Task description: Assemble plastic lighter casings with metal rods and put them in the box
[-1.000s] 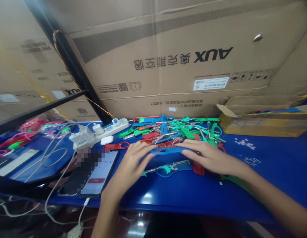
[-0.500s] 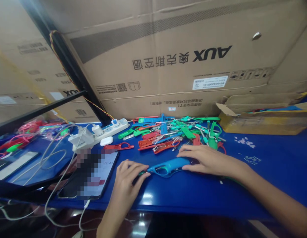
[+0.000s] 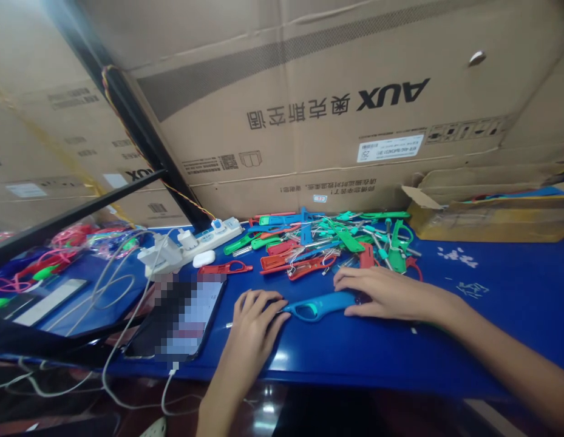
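A blue lighter-shaped plastic piece [image 3: 325, 305] with a looped trigger guard lies between my hands, low over the blue table. My left hand [image 3: 258, 312] pinches its narrow tip end. The wide handle end is in the grip of my right hand [image 3: 379, 294], thumb below and fingers above. Metal shows at the left side of my left hand. Beyond my hands lies a pile of red, green and blue plastic shells with metal tubes and thin wires [image 3: 309, 243].
A phone [image 3: 186, 318] with a plugged-in cable lies left of my hands, below a white power strip [image 3: 209, 240] and an earbud case [image 3: 204, 259]. At the back right stands an open cardboard box [image 3: 491, 221]. White bits [image 3: 457, 257] lie on the table [image 3: 445, 358].
The view has shifted slightly, so things sit further right. My left fingers have closed further over the blue piece's tip, and the green bit seen there before is hidden.
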Motion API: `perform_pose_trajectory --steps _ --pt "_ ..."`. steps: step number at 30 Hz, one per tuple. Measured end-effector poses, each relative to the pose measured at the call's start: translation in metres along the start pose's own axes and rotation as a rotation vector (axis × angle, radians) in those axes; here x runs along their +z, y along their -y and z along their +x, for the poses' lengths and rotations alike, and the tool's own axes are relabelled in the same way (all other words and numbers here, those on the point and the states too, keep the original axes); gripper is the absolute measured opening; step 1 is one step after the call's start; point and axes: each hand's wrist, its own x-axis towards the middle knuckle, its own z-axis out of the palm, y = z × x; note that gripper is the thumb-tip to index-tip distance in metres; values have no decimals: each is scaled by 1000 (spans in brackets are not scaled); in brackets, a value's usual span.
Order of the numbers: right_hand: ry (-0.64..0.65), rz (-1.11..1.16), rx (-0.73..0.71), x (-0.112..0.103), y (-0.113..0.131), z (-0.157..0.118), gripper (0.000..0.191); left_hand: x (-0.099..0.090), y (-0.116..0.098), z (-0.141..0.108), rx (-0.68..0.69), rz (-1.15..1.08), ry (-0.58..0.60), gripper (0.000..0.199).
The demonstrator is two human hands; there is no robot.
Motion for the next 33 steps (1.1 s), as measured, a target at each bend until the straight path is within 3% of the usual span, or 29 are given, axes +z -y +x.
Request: perform_pose_trajectory --steps 6,21,33 --pt "19 -29 12 0 0 0 37 1 -2 1 -40 -6 12 19" --pt "13 29 61 -4 -6 -2 51 1 -2 2 18 -8 47 23" --pt "-27 -18 15 8 -2 1 39 0 0 4 -34 -22 36 20"
